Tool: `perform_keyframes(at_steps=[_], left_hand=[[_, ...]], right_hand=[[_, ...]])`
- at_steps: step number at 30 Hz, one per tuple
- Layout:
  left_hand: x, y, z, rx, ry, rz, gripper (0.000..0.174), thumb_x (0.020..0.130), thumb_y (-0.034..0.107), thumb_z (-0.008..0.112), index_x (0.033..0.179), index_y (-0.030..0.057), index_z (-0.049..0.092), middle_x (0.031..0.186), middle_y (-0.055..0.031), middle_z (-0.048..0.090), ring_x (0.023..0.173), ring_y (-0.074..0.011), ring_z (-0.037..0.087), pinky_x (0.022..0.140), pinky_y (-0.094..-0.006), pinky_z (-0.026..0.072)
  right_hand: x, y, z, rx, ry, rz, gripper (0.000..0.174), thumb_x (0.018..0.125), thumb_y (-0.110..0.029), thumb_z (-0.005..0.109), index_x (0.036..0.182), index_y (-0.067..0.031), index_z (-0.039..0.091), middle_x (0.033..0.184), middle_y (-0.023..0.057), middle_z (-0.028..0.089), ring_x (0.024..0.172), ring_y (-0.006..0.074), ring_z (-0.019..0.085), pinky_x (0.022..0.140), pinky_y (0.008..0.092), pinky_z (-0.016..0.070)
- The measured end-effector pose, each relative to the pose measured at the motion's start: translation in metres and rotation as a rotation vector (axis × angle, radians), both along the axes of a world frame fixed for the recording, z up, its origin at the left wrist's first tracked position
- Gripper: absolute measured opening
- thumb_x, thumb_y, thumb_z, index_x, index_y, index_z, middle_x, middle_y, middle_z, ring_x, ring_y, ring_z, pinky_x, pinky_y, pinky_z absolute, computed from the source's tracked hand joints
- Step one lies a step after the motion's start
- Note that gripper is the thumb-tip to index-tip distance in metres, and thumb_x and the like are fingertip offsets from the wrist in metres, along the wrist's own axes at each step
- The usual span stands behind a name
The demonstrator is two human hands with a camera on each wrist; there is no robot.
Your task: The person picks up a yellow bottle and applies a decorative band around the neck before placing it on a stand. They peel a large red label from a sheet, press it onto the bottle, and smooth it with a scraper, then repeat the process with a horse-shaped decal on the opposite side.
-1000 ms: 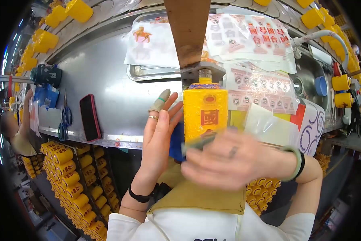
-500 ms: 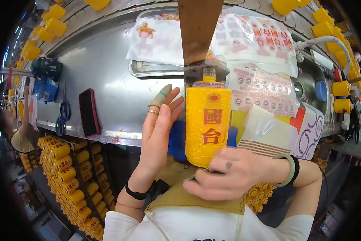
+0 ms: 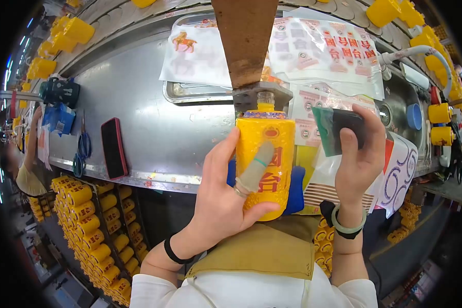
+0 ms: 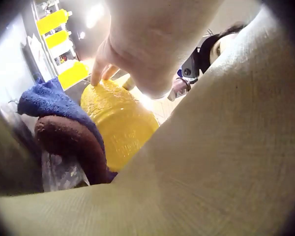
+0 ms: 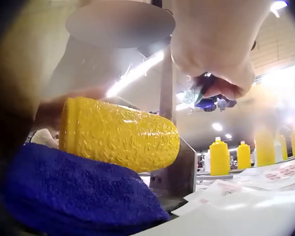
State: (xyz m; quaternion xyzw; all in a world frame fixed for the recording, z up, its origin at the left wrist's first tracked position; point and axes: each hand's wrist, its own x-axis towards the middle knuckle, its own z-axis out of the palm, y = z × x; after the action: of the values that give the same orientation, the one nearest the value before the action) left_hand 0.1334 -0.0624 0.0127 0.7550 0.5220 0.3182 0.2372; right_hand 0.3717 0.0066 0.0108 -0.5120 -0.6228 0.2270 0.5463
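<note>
A yellow embossed bottle (image 3: 246, 154) with red characters lies on its back, its clear glass neck against a grey bracket (image 3: 241, 95). My left hand (image 3: 223, 190) rests on it, the covered index finger laid across the characters and the thumb along the base end. Fingertips touch the bottle's side in the left wrist view, where its round yellow base (image 4: 125, 135) shows. To the right, above the printed sheets, my right hand (image 3: 362, 159) pinches a flat dark scraper (image 3: 344, 128) with a green edge. Blue cloth (image 5: 83, 191) lies under the bottle.
Printed transfer sheets (image 3: 323, 56) cover the bench's right side, near a sink (image 3: 395, 102). A brown upright post (image 3: 246, 41) stands behind the bottle. Left on the metal bench are a phone (image 3: 114, 149) and scissors (image 3: 82, 149). Stacked yellow bottles (image 3: 87, 231) stand below the bench.
My right hand has moved from the bottle's base up and right with the scraper. My left hand has come from beside the bottle onto its front.
</note>
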Motion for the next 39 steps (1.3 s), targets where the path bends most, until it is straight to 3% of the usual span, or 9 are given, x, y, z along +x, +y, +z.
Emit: perform_keyframes(at_steps=[14,20,22,23,28,31,34,36,39], left_hand=[[0.019,0.005,0.031,-0.068,0.273,-0.018,0.068,0.077,0.055,0.082,0.131,0.0145,0.073,0.153,-0.0381,0.031,0.130,-0.0514,0.048,0.101,-0.0482,0.0528],[-0.003,0.002,0.006,0.038,0.018,0.008,0.060,0.080,0.037,0.088,0.126,0.0023,0.073,0.150,-0.0326,0.044,0.127,-0.0449,0.056,0.098,-0.0460,0.0559],[-0.011,-0.001,-0.003,-0.013,-0.158,0.068,0.044,0.086,0.021,0.084,0.119,-0.0052,0.073,0.149,-0.0286,0.049,0.130,-0.0404,0.057,0.099,-0.0446,0.0559],[-0.014,-0.003,-0.008,-0.025,-0.250,0.089,0.037,0.093,0.013,0.074,0.124,-0.0070,0.068,0.147,-0.0268,0.052,0.135,-0.0374,0.055,0.107,-0.0438,0.0507],[0.004,0.014,-0.017,-0.170,-0.668,0.220,0.052,0.100,0.013,0.066,0.146,-0.0046,0.047,0.151,-0.0230,0.049,0.139,-0.0304,0.052,0.115,-0.0424,0.0418],[0.013,0.025,-0.002,-0.547,-1.001,0.162,0.063,0.104,0.010,0.062,0.156,-0.0007,0.030,0.150,-0.0175,0.048,0.138,-0.0248,0.051,0.114,-0.0400,0.0424],[0.017,0.028,-0.008,-0.517,-1.069,0.126,0.063,0.104,0.010,0.062,0.157,-0.0006,0.030,0.149,-0.0173,0.049,0.136,-0.0233,0.053,0.113,-0.0383,0.0432],[0.017,0.028,-0.007,-0.523,-1.068,0.128,0.063,0.104,0.010,0.062,0.157,-0.0008,0.030,0.148,-0.0170,0.050,0.134,-0.0228,0.054,0.112,-0.0378,0.0439],[0.015,0.027,-0.009,-0.535,-1.057,0.138,0.062,0.104,0.009,0.062,0.156,-0.0014,0.030,0.146,-0.0163,0.052,0.132,-0.0219,0.055,0.111,-0.0370,0.0451]], right_hand=[[-0.010,-0.008,-0.002,-0.105,0.118,0.029,0.034,0.100,-0.004,0.066,0.132,0.0029,0.059,0.121,0.0083,0.062,0.107,0.0146,0.062,0.098,0.0286,0.0480],[-0.009,-0.012,0.002,-0.406,0.328,0.148,0.034,0.099,-0.006,0.062,0.133,0.0004,0.056,0.114,0.0037,0.057,0.101,0.0111,0.055,0.092,0.0254,0.0452],[-0.013,-0.015,0.005,-0.601,0.473,0.291,0.041,0.096,-0.010,0.065,0.135,-0.0018,0.053,0.104,-0.0003,0.051,0.092,0.0090,0.048,0.084,0.0228,0.0424],[-0.017,-0.015,-0.001,-0.535,0.378,0.333,0.051,0.092,-0.011,0.071,0.139,-0.0037,0.051,0.098,-0.0022,0.046,0.085,0.0062,0.044,0.077,0.0201,0.0391],[-0.037,-0.020,0.007,-0.776,0.385,0.324,0.060,0.089,-0.007,0.077,0.144,-0.0053,0.051,0.100,-0.0016,0.049,0.086,0.0071,0.045,0.079,0.0217,0.0409],[-0.042,-0.020,0.006,-0.732,0.329,0.306,0.063,0.090,-0.010,0.078,0.147,-0.0053,0.050,0.105,-0.0004,0.054,0.089,0.0077,0.047,0.081,0.0225,0.0417],[-0.040,-0.020,0.006,-0.735,0.344,0.316,0.066,0.091,-0.011,0.079,0.149,-0.0038,0.048,0.120,0.0040,0.060,0.102,0.0098,0.054,0.089,0.0245,0.0452],[-0.037,-0.019,0.011,-0.866,0.308,0.330,0.065,0.092,-0.012,0.078,0.149,-0.0012,0.047,0.136,0.0100,0.058,0.124,0.0168,0.055,0.106,0.0313,0.0446],[-0.040,-0.019,0.007,-0.775,0.441,0.347,0.065,0.092,-0.012,0.078,0.149,-0.0019,0.048,0.135,0.0091,0.059,0.120,0.0159,0.056,0.102,0.0301,0.0460]])
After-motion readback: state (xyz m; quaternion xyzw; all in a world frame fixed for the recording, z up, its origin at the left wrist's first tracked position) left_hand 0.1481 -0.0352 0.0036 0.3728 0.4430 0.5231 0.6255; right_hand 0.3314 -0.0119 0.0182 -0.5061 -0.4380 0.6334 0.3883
